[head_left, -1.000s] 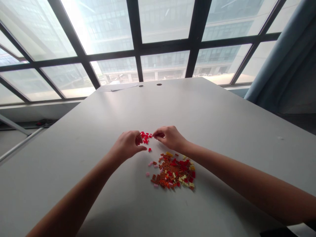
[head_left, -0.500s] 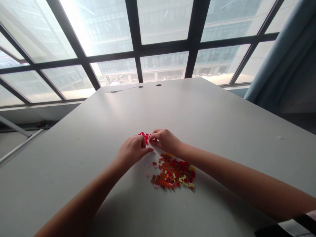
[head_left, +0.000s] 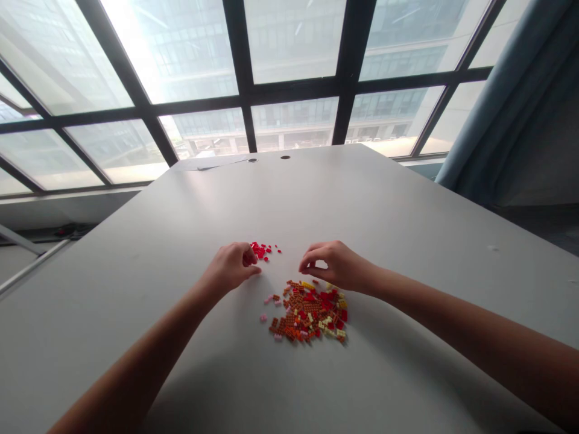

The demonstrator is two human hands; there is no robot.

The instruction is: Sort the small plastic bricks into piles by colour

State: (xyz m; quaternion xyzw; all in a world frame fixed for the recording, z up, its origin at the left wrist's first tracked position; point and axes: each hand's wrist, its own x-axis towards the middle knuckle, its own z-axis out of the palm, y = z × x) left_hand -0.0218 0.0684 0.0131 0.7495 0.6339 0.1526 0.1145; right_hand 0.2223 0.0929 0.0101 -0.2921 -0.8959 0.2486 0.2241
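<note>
A small cluster of bright red plastic bricks (head_left: 260, 251) lies on the grey table (head_left: 407, 205), with a few strays to its right. My left hand (head_left: 230, 267) rests just left of this cluster, its fingers curled and close to the bricks. What those fingers hide, I cannot tell. Nearer me lies a larger pile of mixed orange, red, cream and pink bricks (head_left: 307, 313). My right hand (head_left: 337, 265) sits just above that pile's upper right side, its thumb and fingers curved apart, with nothing visible between them.
A sheet of paper (head_left: 210, 163) and two round cable holes (head_left: 284, 157) lie at the table's far edge. Tall windows (head_left: 294, 120) stand beyond it, and a blue-grey curtain (head_left: 497, 120) hangs at the right. A metal rail (head_left: 31, 265) runs along the left.
My right hand has moved right, away from the red bricks, and my left hand has drawn slightly left. The red cluster now shows fully between them.
</note>
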